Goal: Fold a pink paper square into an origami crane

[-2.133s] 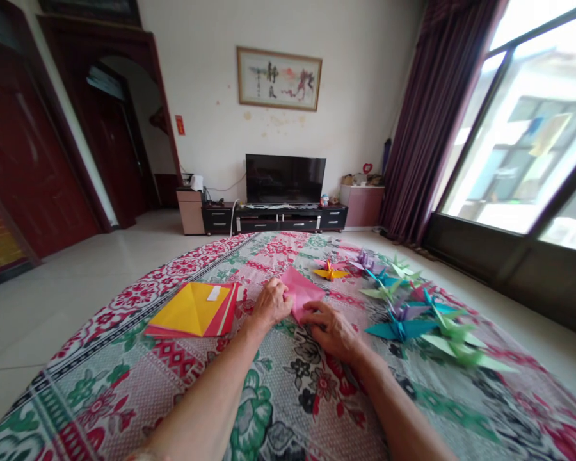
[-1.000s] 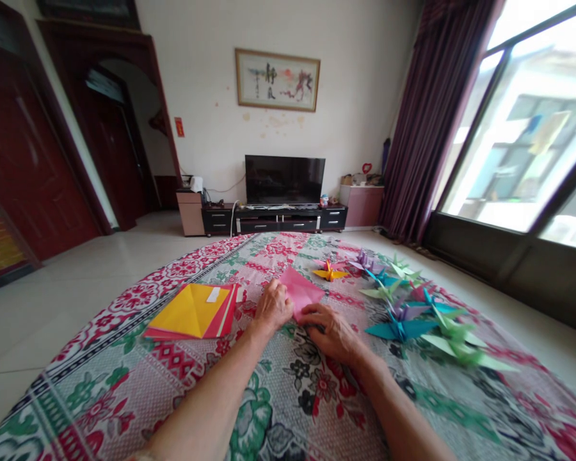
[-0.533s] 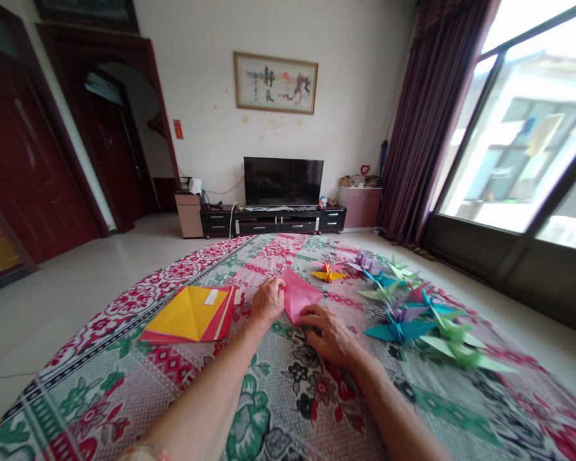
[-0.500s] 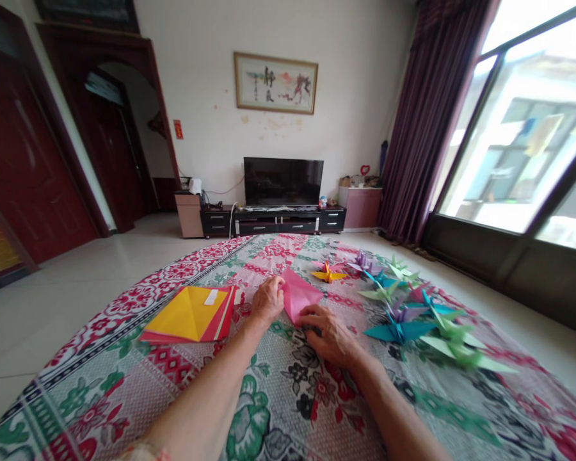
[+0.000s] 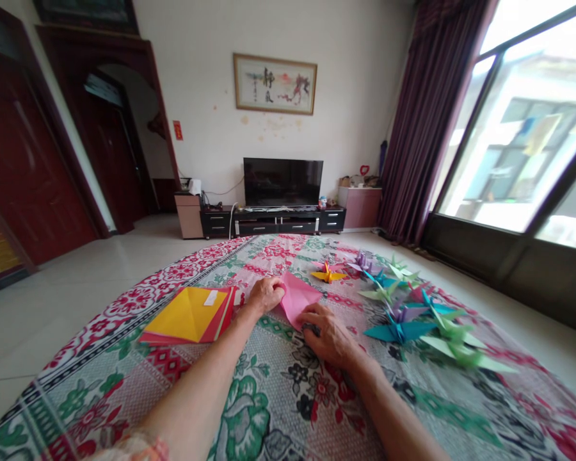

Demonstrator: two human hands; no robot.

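A folded pink paper (image 5: 297, 296) lies on the flowered cloth (image 5: 288, 384) in front of me. My left hand (image 5: 265, 294) is curled with its fingertips pinched on the paper's left corner. My right hand (image 5: 327, 330) rests knuckles-up on the paper's near edge, fingers bent and pressing it down. A stack of coloured paper sheets (image 5: 192, 312), yellow on top, lies to the left of my left hand.
Several folded paper cranes (image 5: 403, 307) in orange, purple, green, blue and teal lie on the cloth to the right. Beyond the cloth are a tiled floor, a TV on a low cabinet (image 5: 282, 218), dark red doors on the left and a large window on the right.
My left hand has slid a little up and left along the pink paper's edge. The right hand stays pressed on the near edge. The view has shifted slightly.
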